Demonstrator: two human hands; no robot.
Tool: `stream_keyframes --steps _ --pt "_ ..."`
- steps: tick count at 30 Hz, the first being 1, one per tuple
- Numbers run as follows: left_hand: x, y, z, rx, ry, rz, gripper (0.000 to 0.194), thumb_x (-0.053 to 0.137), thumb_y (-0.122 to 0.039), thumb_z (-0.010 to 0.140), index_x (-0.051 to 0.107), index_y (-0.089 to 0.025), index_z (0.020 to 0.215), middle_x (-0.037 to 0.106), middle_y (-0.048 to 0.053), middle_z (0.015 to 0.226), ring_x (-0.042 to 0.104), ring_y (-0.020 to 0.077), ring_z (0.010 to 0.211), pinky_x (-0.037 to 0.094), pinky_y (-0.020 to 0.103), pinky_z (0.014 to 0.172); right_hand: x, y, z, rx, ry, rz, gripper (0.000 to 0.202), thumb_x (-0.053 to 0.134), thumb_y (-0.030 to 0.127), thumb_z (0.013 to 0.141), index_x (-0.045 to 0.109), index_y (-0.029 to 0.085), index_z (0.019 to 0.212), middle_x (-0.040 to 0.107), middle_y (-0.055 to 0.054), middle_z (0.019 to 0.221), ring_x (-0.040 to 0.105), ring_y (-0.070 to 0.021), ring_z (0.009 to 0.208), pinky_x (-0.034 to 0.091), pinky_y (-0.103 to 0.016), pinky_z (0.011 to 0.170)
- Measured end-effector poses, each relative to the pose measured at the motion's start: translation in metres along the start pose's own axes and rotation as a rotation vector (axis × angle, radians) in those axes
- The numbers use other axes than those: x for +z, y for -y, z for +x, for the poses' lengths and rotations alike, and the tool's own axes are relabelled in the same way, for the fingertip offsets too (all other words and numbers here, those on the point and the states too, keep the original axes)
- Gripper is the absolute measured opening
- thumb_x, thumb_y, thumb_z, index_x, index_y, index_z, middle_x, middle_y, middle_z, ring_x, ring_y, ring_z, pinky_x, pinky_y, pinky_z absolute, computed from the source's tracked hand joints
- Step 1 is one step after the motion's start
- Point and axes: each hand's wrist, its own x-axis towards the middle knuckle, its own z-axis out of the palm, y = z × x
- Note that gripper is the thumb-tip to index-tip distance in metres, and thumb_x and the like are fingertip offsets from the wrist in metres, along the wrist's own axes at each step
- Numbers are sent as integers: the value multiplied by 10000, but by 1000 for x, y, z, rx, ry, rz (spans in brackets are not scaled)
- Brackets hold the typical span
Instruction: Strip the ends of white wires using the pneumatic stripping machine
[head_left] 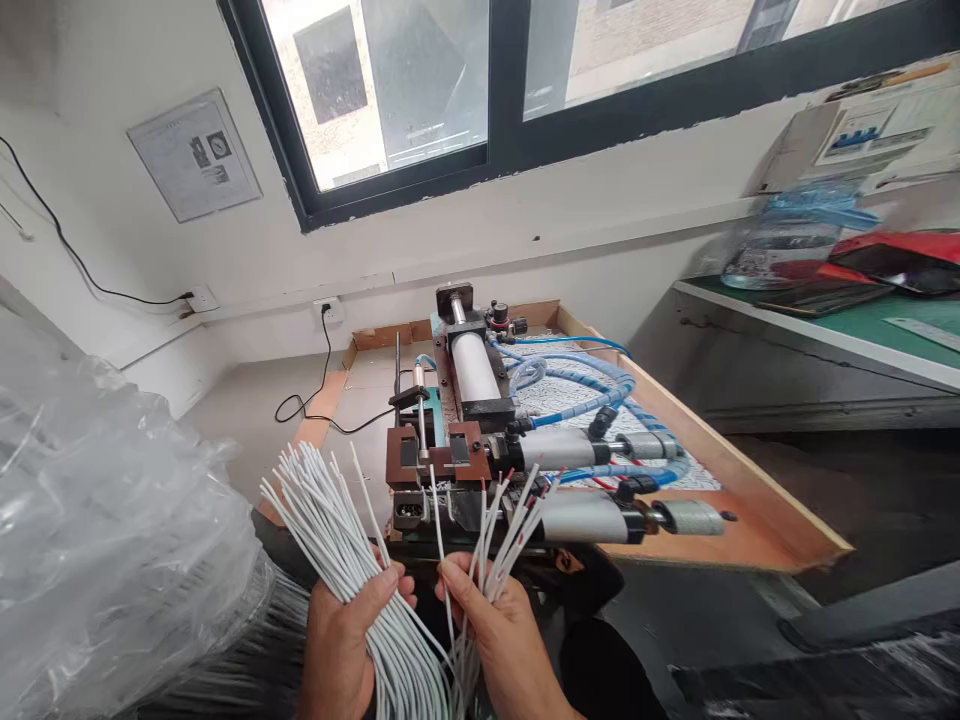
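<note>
My left hand [349, 625] is wrapped round a thick bundle of white cables [330, 530], with one cable standing apart between thumb and fingers. Close beside it, my right hand [487, 620] holds a smaller bunch of cables [517, 535], several with reddish tips. A single white cable [437, 515] rises from its thumb and fingertips, its upper end in front of the machine. Just beyond both hands stands the pneumatic machine [474, 370], with a brown block [401, 470] at its front and silver cylinders to the right.
A wooden-edged tray [757, 500] surrounds the machine, with blue hoses [577, 400] inside. Clear plastic wrapping [127, 540] covers material at the left. A green-topped shelf [847, 325] carries a bag and red items at the right. A black cord [326, 370] runs from a wall socket.
</note>
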Motion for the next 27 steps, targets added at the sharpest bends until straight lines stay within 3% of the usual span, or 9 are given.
stream_keyframes --steps 14,17,20,23,27 --pt "3 -3 0 25 -20 64 149 688 -150 542 565 -137 624 605 -25 481 565 141 460 444 243 480 10 7 14 202 -36 205 263 638 348 618 535 141 491 432 48 439 337 -73 429 240 -197 435" --pt "9 -3 -2 44 -13 67 175 701 -137 499 586 -131 631 613 -23 499 544 136 452 437 246 475 12 9 13 229 111 229 233 649 348 614 574 141 538 479 37 478 372 -81 460 279 -206 476" --pt "12 -2 -4 79 98 114 161 690 -152 506 619 -120 647 622 -2 521 547 154 505 433 259 519 15 9 9 207 255 226 218 677 327 589 594 129 550 484 32 467 387 -87 473 302 -220 514" --pt "10 0 -4 89 201 124 139 683 -143 514 629 -133 642 610 -6 521 555 171 550 424 274 575 16 5 4 158 132 208 202 694 310 578 611 127 597 498 29 485 394 -89 490 303 -216 518" --pt "3 4 -2 40 156 111 120 684 -162 524 616 -135 619 604 2 514 565 175 535 424 286 566 12 1 0 112 38 154 241 644 353 637 607 123 576 528 3 505 397 -93 490 299 -216 501"
